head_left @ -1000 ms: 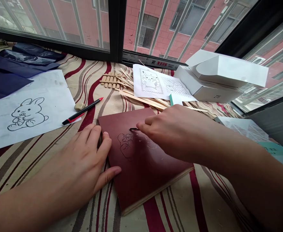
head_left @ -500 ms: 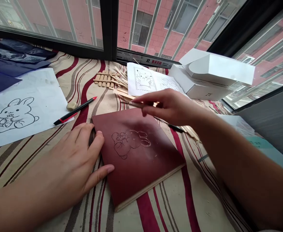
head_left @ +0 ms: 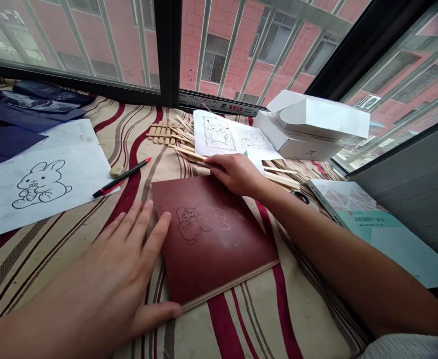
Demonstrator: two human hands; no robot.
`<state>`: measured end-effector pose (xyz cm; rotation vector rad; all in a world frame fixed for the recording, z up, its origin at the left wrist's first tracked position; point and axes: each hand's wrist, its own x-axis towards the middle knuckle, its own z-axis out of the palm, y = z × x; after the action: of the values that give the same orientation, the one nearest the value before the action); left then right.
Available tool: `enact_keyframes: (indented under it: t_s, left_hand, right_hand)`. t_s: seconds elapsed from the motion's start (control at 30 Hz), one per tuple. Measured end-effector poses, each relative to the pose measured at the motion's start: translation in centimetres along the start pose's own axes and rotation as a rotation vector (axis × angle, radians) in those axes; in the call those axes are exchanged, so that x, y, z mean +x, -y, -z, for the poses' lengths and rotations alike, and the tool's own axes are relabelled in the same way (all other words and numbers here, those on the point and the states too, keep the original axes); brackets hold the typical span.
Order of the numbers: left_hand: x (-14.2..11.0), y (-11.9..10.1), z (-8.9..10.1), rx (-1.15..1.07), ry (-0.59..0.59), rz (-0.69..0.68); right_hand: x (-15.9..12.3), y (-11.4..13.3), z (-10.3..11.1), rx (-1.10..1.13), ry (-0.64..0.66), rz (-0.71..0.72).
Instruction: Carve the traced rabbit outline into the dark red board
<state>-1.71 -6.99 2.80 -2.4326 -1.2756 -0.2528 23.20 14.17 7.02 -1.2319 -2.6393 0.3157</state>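
The dark red flat board with pale layered edges lies between both hands on the striped beige cloth. The right hand has moved off the thin-lined rabbit drawing to the board's far edge, so the drawing is now uncovered and the marking seems paused. Its fingers are bent together; whether they grip a tool, I cannot tell. The left hand is open, fingers spread, thumb at the near left corner. Past the far edge, pale wooden sticks narrow the room; before the near edge, the cloth continues, while the right forearm crosses just beside the right edge.
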Motion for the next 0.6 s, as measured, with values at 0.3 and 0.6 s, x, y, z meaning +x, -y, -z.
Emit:
enact_keyframes:
  t_s: [0.3, 0.6]
  left_hand:
    - [-2.2, 4.8, 0.0, -0.200, 0.078, 0.089]
    - [0.3, 8.2, 0.9, -0.419, 0.392, 0.177]
  right_hand:
    - [-0.5, -0.4, 1.3, 0.010, 0.050, -0.057]
    - [-0.7, 0.5, 1.7, 0.054, 0.124, -0.037]
